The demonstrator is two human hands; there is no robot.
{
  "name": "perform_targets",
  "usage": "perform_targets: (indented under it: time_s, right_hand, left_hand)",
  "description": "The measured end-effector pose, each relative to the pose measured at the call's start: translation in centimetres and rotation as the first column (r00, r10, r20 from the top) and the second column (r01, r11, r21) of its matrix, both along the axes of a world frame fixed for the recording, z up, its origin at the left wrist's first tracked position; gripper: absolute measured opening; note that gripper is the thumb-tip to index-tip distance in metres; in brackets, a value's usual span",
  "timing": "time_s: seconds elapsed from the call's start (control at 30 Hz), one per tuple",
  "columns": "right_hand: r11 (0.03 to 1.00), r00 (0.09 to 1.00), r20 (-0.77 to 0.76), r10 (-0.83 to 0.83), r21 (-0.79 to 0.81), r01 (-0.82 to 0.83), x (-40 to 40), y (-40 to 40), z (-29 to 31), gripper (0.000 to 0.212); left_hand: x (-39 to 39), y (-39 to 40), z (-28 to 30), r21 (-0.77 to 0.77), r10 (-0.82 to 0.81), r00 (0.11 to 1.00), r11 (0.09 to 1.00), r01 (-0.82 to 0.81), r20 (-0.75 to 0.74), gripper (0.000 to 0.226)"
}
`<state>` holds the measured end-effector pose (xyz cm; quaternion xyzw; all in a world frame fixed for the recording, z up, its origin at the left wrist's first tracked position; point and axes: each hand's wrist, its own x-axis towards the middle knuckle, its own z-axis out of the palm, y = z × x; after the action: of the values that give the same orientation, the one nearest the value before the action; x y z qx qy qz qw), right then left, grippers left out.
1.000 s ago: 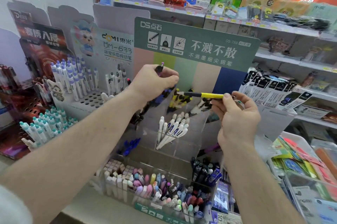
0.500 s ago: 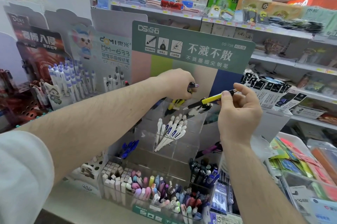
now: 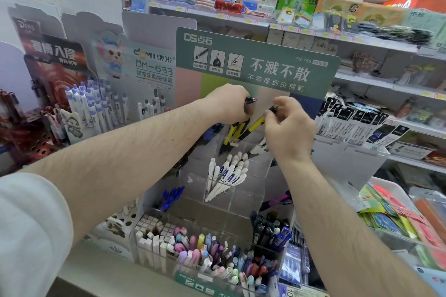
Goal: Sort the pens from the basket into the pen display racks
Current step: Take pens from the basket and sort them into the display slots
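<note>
The left hand (image 3: 226,103) is curled round a dark pen with a purple end (image 3: 251,101), which sticks out of the fist toward the right. Just beside it, the right hand (image 3: 289,127) pinches the black top of a yellow-and-black pen (image 3: 257,124), tilted with its tip down among matching pens in an upper compartment of the clear plastic tiered pen rack (image 3: 231,190), under the green header card (image 3: 255,62).

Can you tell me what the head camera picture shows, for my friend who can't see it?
A person's right hand lowers a yellow and black pen into a top compartment of a clear pen rack, where similar yellow pens sit. The left hand holds a dark pen beside it, under a green sign.
</note>
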<state>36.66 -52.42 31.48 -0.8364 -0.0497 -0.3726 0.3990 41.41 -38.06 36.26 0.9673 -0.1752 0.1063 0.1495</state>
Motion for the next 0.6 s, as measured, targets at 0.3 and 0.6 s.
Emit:
perform_targets:
  time_s: [0.3,0.6]
  right_hand:
    - [0.915,0.923,-0.357,-0.145,-0.403,-0.012,0.5,1.2,-0.1,0.016]
    - [0.889,0.914,-0.37,-0.169,-0.457,-0.021,0.6,1.2,0.5,0.014]
  left_hand:
    - [-0.3,-0.3,-0.7,-0.106,-0.032,0.999,0.994,0.028,-0.035,0.016]
    - [-0.4,-0.2,-1.0,-0.168,-0.015,0.998,0.986,0.006,-0.056,0.015]
